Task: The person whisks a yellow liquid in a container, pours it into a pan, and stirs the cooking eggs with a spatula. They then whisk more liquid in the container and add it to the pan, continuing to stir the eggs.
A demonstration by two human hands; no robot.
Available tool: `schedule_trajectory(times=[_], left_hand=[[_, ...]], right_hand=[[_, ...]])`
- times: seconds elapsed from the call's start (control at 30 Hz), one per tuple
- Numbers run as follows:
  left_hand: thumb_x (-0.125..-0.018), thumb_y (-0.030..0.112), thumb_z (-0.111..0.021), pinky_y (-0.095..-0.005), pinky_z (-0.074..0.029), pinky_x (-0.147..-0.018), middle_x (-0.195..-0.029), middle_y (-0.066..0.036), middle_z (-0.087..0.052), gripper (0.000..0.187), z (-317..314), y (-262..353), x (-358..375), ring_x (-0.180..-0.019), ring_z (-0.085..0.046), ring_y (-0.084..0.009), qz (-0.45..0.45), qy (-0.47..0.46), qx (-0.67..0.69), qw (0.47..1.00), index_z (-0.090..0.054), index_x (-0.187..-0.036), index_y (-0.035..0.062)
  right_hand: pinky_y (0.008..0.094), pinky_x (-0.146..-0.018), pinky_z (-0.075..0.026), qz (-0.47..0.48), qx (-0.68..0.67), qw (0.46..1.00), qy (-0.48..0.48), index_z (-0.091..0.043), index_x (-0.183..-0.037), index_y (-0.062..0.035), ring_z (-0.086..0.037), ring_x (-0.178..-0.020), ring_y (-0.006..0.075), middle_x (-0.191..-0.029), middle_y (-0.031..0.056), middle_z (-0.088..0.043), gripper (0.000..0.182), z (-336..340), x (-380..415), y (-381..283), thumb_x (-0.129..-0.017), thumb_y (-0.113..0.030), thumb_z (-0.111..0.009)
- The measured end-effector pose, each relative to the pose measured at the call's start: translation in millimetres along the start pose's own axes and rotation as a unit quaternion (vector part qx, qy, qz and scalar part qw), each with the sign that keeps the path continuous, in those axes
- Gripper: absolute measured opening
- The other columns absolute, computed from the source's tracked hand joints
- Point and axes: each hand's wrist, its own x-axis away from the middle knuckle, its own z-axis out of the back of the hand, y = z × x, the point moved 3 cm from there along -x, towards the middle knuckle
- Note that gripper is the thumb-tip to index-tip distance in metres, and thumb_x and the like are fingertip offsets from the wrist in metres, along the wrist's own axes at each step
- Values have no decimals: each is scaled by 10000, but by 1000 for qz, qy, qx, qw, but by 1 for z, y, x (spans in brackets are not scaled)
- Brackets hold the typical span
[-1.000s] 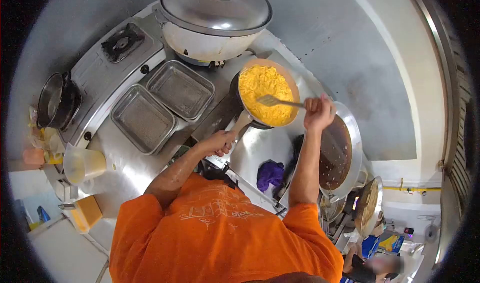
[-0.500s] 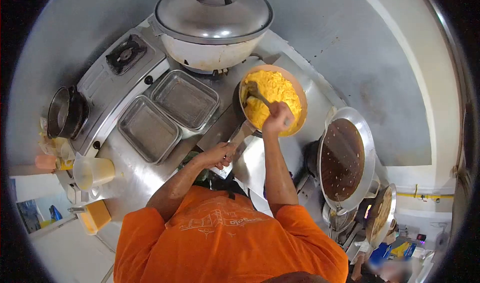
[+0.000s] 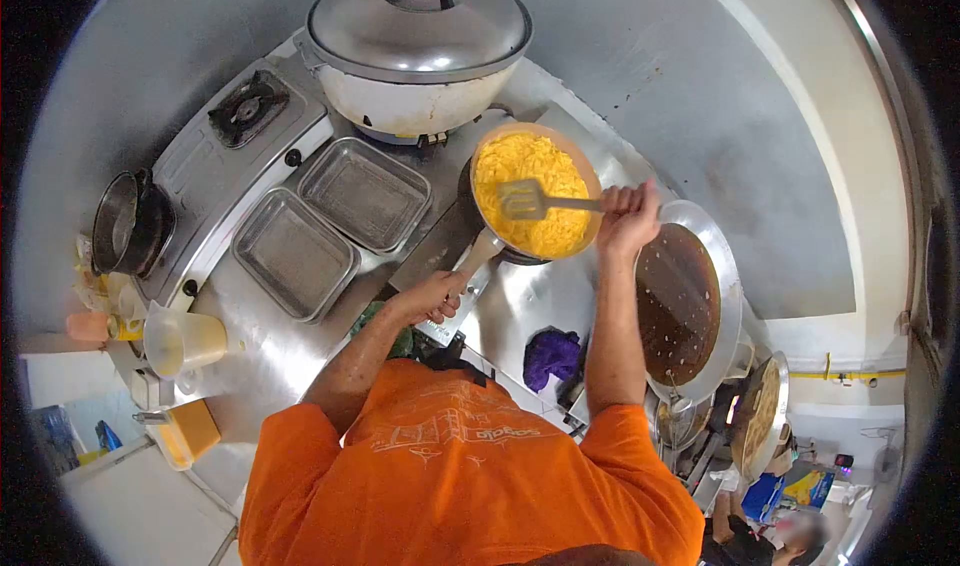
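One pan (image 3: 583, 154) of yellow food (image 3: 525, 156) by a gray wall (image 3: 630, 56)

The metal counter (image 3: 265, 346) is shiny and bounces back the light. It runs along the gray wall, and a yellow pipe (image 3: 850, 374) goes along a white part of the room at the right.

Now count! Two trays (image 3: 365, 194) sit side by side on the counter. One big pot (image 3: 410, 101) wears one silver lid (image 3: 420, 41). One burner (image 3: 250, 109) shows at the left, with one black pot (image 3: 120, 221) near it. One see-through jug (image 3: 190, 341) and one orange box (image 3: 195, 431) are closer to the bottom. One wide bowl (image 3: 730, 286) of brown liquid (image 3: 680, 301) is at the right, and one purple cloth (image 3: 552, 356) lies near it. One other person (image 3: 745, 546) is far back.

The pan is in front of the orange shirt (image 3: 470, 476) — between the trays and the wide bowl. The left hand (image 3: 435, 299) is wrapped around the pan's handle (image 3: 480, 253). The right hand (image 3: 628, 221) grips one spatula (image 3: 545, 203) — its flat end is over the food, but I can't tell if it touches.
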Motion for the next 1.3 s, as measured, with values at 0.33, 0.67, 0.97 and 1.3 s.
schedule_trajectory(times=[0.33, 0.67, 0.97, 1.3], left_hand=[[-919, 507, -488, -184, -224, -342, -663, 34, -393, 388, 2, 0, -3, -467, -330, -46, 20, -5, -10, 1000, -440, -926, 122], [-940, 465, -480, -176, -203, -333, -657, 36, -382, 364, -4, -2, 1, -452, -314, -44, 5, 7, 0, 1000, -439, -920, 104], [-957, 442, -449, -176, -197, -329, -646, 30, -370, 333, -4, -3, -2, -468, -304, -44, -16, 28, -13, 999, -441, -931, 110], [-939, 470, -475, -171, -190, -325, -625, 48, -359, 370, -7, -6, -1, -455, -281, -26, -21, 36, 2, 999, -459, -923, 100]], right_hand=[[283, -474, -289, 101, 14, 987, 122, -333, -580, -123, -330, -472, 126, -506, -3, -325, 377, -14, 15, 112, -915, -169, -500], [280, -432, -269, 91, 14, 989, 113, -345, -577, -121, -328, -458, 109, -527, -13, -358, 384, -13, 7, 101, -918, -186, -510], [277, -506, -314, 59, 16, 997, 36, -456, -610, -89, -414, -557, 107, -571, 3, -417, 350, 3, -5, 111, -936, -198, -525], [289, -425, -214, 35, 76, 988, -130, -298, -562, -125, -256, -429, 109, -501, -10, -259, 476, 6, 1, -26, -941, -300, -525]])
